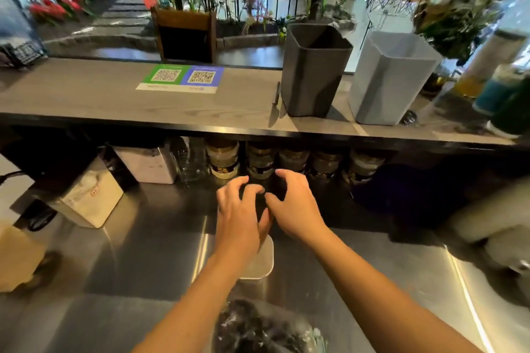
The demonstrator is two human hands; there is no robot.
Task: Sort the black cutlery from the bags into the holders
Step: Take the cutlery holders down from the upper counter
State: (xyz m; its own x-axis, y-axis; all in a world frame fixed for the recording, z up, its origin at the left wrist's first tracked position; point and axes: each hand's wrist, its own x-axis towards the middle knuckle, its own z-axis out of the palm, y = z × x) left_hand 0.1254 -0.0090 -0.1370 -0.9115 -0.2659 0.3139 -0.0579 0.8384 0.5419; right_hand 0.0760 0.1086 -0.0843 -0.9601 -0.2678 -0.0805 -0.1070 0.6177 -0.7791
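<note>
A small white holder [259, 264] stands on the steel counter in front of me. Over it my left hand [238, 212] and my right hand [296, 205] meet, fingers curled around a dark bundle of black cutlery [258, 198] that stands in the holder. The motion blurs the bundle. At the bottom edge lies a clear bag [258, 327] full of black cutlery. On the raised wooden shelf stand a dark grey holder [312, 71] and a light grey holder [393, 80]. A single black knife [275, 104] lies flat beside the dark one.
Under the shelf is a row of jars [258, 163], a white box [149, 163] and a paper bag [89, 200]. A QR-code card [180, 79] lies on the shelf. Bottles [493, 77] crowd the right end; plants stand behind.
</note>
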